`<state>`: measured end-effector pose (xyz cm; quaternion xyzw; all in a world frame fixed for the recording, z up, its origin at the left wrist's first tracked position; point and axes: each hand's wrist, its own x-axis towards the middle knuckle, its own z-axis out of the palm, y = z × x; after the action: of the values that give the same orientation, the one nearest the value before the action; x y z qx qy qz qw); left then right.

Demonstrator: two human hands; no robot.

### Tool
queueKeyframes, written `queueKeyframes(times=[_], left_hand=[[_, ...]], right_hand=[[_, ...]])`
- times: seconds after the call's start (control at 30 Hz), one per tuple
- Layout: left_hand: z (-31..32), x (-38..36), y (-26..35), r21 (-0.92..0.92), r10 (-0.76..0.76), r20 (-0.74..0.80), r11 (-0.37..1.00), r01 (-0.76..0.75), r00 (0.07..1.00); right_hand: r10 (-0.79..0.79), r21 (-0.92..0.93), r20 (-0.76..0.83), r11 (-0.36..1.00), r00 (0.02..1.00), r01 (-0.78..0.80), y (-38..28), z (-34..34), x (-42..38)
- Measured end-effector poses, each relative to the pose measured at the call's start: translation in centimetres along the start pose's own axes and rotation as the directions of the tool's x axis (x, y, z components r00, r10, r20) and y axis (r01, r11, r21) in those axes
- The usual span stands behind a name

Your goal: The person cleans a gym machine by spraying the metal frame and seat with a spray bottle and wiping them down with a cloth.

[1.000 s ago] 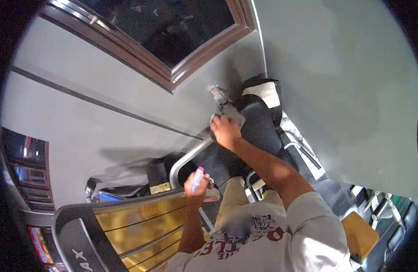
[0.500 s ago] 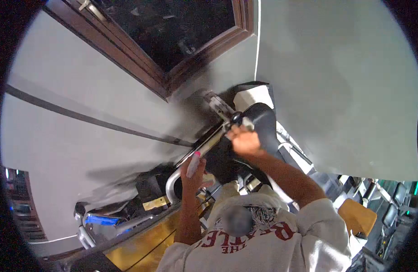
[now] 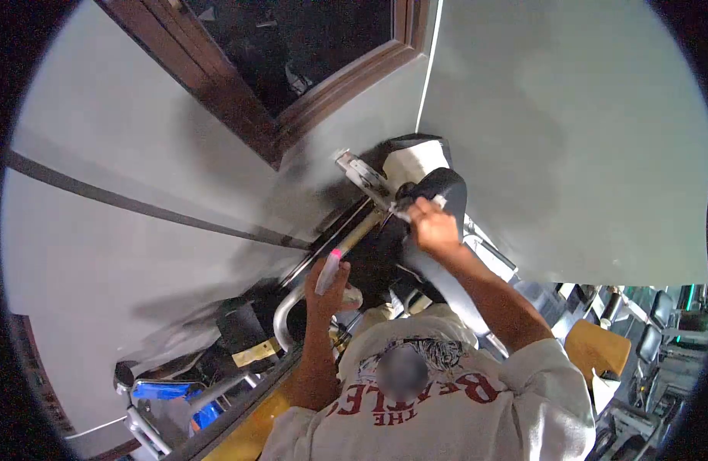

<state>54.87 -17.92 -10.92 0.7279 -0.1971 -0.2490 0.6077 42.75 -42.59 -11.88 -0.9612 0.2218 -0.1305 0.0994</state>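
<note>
My left hand is closed around a spray bottle with a whitish head and a pink tip. Further forward, my right hand has its fingers curled on a pale cloth, of which only a little shows. That hand is at the metal joint of a gym machine, beside its rounded black pad. A light metal bar of the machine runs between my two hands.
A brown-framed window is in the wall ahead. A curved metal tube is left of my left arm. Blue-topped equipment stands at lower left. To the right are a tan pad and more gym machines.
My right hand has moved slightly right and down along the machine, and its fingers look more curled. The left hand keeps hold of the spray bottle. The view has shifted a little.
</note>
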Motion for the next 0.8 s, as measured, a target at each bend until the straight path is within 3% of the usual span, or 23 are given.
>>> queueKeyframes(times=[0.07, 0.17, 0.2, 0.27, 0.3, 0.33, 0.4, 0.47, 0.5, 0.53, 0.6, 0.7, 0.8], left_hand=[[-0.5, 0.0, -0.1, -0.013, 0.027, 0.02, 1.0, -0.027, 0.999], [-0.8, -0.3, -0.4, -0.045, 0.002, -0.012, 0.999, -0.003, 1.0], [-0.9, -0.4, -0.7, -0.058, -0.012, -0.015, 0.998, 0.012, 1.0], [-1.0, -0.6, -1.7, -0.078, -0.043, -0.018, 0.996, 0.042, 0.999], [-1.1, -0.7, -1.9, -0.042, -0.03, -0.013, 0.999, 0.03, 0.999], [-1.1, -0.8, -2.0, -0.005, -0.018, -0.005, 1.0, 0.017, 1.0], [-1.1, -1.0, -2.0, -0.003, -0.001, 0.015, 1.0, 0.001, 1.0], [-1.0, -1.2, -1.6, -0.073, 0.008, 0.035, 0.997, -0.005, 0.999], [-1.0, -1.3, -1.1, -0.048, 0.042, 0.03, 0.998, -0.04, 0.999], [-1.0, -1.3, -0.3, -0.022, 0.075, 0.023, 0.997, -0.075, 0.997], [-1.3, -1.4, -0.7, 0.053, 0.107, 0.019, 0.993, -0.108, 0.994], [-2.0, -1.3, -2.4, 0.119, 0.088, 0.033, 0.989, -0.091, 0.996], [-1.6, -1.3, -1.5, 0.015, 0.042, 0.026, 0.999, -0.042, 0.999]], right_hand=[[0.164, -0.077, 0.022, 0.984, 0.986, -0.162, 1.6, -0.4, 1.3], [0.306, -0.009, -0.093, 0.951, 0.948, -0.308, 2.2, 0.1, 1.7], [0.233, -0.048, -0.176, 0.969, 0.956, -0.244, 1.5, 1.2, 1.0], [0.17, -0.04, -0.11, 0.984, 0.979, -0.175, -0.7, 2.2, -0.3], [0.13, 0.048, 0.045, 0.99, 0.991, -0.132, -1.6, 1.6, -0.8], [-0.009, -0.006, -0.027, 1.0, 1.0, 0.009, -2.1, 1.6, -1.0], [-0.041, -0.025, 0.108, 0.999, 0.993, 0.044, -1.0, 0.0, -1.2], [-0.051, -0.103, -0.067, 0.994, 0.996, 0.044, 1.5, 0.1, -0.7], [0.103, -0.048, 0.003, 0.994, 0.995, -0.103, 2.5, -0.4, -0.2], [0.222, -0.012, -0.043, 0.975, 0.974, -0.223, 3.3, -0.7, 0.2], [0.315, 0.036, -0.171, 0.949, 0.934, -0.314, 4.2, 0.1, 0.7], [0.234, 0.004, -0.139, 0.972, 0.962, -0.236, 1.6, 0.6, -0.2], [-0.035, 0.018, 0.006, 0.999, 0.999, 0.035, 0.4, 4.6, -2.1]])
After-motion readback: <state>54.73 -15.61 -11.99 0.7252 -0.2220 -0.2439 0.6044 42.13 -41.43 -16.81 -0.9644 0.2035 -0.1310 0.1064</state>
